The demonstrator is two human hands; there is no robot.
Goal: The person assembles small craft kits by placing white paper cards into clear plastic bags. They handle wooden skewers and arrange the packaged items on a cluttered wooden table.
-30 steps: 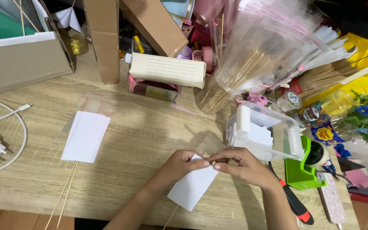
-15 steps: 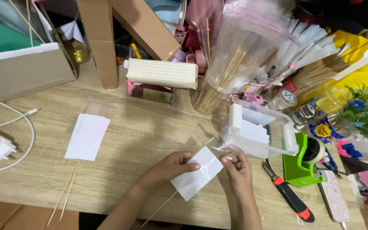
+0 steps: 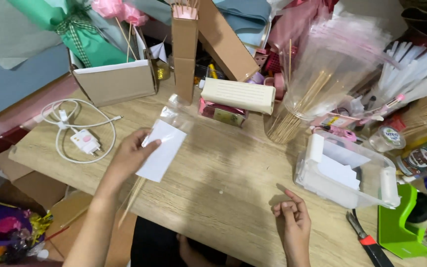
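Note:
My left hand (image 3: 127,158) rests at the left of the wooden table (image 3: 223,168), its thumb and fingers pinching the edge of a white card (image 3: 163,149) in a clear sleeve. Thin wooden skewers (image 3: 132,199) stick out from under that card toward the table's front edge. My right hand (image 3: 292,220) hovers near the front edge at the right, fingers loosely curled, nothing in it. A clear plastic box (image 3: 386,190) with more white cards stands just beyond the right hand.
A bundle of skewers in a clear bag (image 3: 300,99) stands at the back. A cream box (image 3: 238,95), cardboard boxes (image 3: 114,84), a white charger with cable (image 3: 86,141), a green tape dispenser (image 3: 401,225) and a red-black cutter (image 3: 367,243) surround the work area.
Both hands held a white card on a skewer at the front middle. The left hand has since moved left with a card to the sleeve there, and the right hand has let go.

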